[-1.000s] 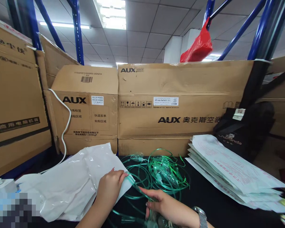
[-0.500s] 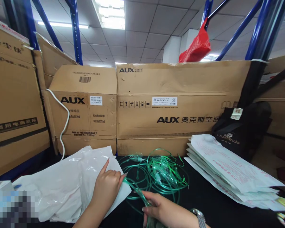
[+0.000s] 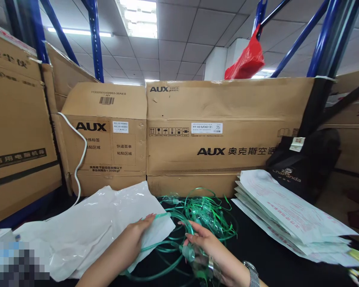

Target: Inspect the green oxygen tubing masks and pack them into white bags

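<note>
My right hand (image 3: 203,243), with a watch on its wrist, is closed round a loop of green tubing (image 3: 187,223). A clear mask (image 3: 205,265) with a pale connector hangs at its palm. My left hand (image 3: 136,237) lies over the white plastic bags (image 3: 86,227), its fingers pressed together by the green tubing that runs to the right hand; the fingertips are partly hidden. Behind the right hand sits a tangled heap of green tubing and clear parts (image 3: 208,215) on the black surface.
A stack of white printed packets (image 3: 296,207) lies at the right, beside a black bag (image 3: 302,167). Cardboard boxes (image 3: 209,131) stand across the back and a large one (image 3: 20,119) at the left. A white cable (image 3: 83,153) hangs at the left.
My right hand has moved up slightly, bringing the tubing loops and mask into view. My left hand has turned and lowered, its fingers now towards the tubing. The bags' edge has shifted right.
</note>
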A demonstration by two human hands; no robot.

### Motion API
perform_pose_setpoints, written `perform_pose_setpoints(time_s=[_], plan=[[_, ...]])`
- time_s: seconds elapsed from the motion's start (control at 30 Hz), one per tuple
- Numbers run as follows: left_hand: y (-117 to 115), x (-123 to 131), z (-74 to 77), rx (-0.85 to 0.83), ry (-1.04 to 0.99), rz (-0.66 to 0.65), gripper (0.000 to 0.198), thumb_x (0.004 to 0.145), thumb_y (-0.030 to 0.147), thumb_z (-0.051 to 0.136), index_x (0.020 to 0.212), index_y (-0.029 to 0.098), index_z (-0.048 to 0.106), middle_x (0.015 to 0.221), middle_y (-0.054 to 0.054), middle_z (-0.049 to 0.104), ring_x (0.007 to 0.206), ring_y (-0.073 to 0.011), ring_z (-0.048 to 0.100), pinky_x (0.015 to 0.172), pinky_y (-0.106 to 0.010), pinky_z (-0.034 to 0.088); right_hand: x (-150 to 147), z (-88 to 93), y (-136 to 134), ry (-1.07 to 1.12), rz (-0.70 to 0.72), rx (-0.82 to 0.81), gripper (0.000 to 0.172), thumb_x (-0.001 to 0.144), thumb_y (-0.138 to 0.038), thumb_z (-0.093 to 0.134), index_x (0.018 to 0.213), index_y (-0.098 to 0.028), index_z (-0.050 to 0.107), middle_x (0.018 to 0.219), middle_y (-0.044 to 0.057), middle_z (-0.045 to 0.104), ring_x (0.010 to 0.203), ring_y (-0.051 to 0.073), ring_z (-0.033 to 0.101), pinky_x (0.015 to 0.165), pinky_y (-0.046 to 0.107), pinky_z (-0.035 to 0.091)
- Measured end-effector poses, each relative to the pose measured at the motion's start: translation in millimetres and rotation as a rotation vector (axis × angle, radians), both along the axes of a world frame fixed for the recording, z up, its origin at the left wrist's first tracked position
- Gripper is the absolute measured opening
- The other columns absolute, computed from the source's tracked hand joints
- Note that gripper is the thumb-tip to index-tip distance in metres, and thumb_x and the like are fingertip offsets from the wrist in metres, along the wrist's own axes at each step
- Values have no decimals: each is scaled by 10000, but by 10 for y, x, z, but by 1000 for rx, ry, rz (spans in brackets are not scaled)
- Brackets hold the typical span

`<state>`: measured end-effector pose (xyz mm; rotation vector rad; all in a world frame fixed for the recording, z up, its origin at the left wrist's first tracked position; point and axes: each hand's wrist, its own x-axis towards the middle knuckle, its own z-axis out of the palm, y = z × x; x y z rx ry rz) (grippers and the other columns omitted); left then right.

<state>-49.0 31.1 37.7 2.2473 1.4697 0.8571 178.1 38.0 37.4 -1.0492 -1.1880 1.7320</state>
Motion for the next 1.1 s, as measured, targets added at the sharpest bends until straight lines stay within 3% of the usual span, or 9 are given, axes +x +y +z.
perform_pose_setpoints(time_s=[0.13,0.33,0.4,0.5,0.63,0.77,0.9,0.97,1.1], plan=[[-35,138,20,28,-35,44,480,768,79,318,1215,202,443,1230,-37,496,1132,-173,455,962,-347,353,-24,-40,-3,-17,-5,71,468,653,-320,589,1087,-191,465,584,-27,561,414,84,477,415,200,313],[-86,376,-65,59,16,145,429,838,198,276,1229,93,415,1213,-125,511,1144,-191,436,945,-349,378,-81,-112,-49,-235,124,194,400,659,-314,548,1030,-171,503,537,-42,568,410,69,433,425,194,288],[-78,383,-82,77,46,140,425,841,201,264,1224,107,421,1228,-111,499,1149,-176,430,954,-350,369,-76,-98,-63,-224,127,169,374,651,-297,553,1000,-167,513,527,-43,560,411,69,436,422,192,290],[-63,333,-48,119,115,123,433,815,137,276,1220,153,427,1276,-66,451,1183,-152,379,991,-355,317,-47,-32,-64,-84,8,72,365,641,-282,576,979,-167,502,532,-45,537,426,71,454,428,189,315],[-87,265,77,-31,240,110,456,782,96,294,1216,92,432,1292,-111,402,1203,-204,327,993,-395,299,-11,54,-59,86,-102,-34,342,647,-218,578,976,-189,489,543,-59,500,408,56,447,399,173,308],[-141,307,160,-92,180,92,462,801,105,271,1240,155,406,1266,-72,437,1173,-214,374,955,-415,349,-9,70,-56,134,-143,-66,377,622,-157,573,989,-187,489,552,-47,521,449,85,515,399,179,344],[-191,329,240,-146,70,110,435,853,235,258,1262,136,369,1314,-91,373,1227,-215,275,1002,-438,245,5,117,-52,148,-123,-93,376,625,-152,577,992,-177,502,515,-51,514,435,86,514,371,167,330],[-212,267,284,-242,67,44,515,813,384,378,1275,160,344,1362,-89,279,1260,-231,167,1015,-457,178,38,165,-37,146,-92,-114,381,622,-129,570,995,-182,509,525,-48,522,441,87,518,362,163,327],[-194,36,252,-329,89,-36,1066,468,420,733,1332,212,143,1406,-113,116,1272,-273,16,1004,-512,101,134,222,37,112,-95,-100,374,613,-84,535,973,-184,534,531,-49,524,458,95,538,389,180,373]])
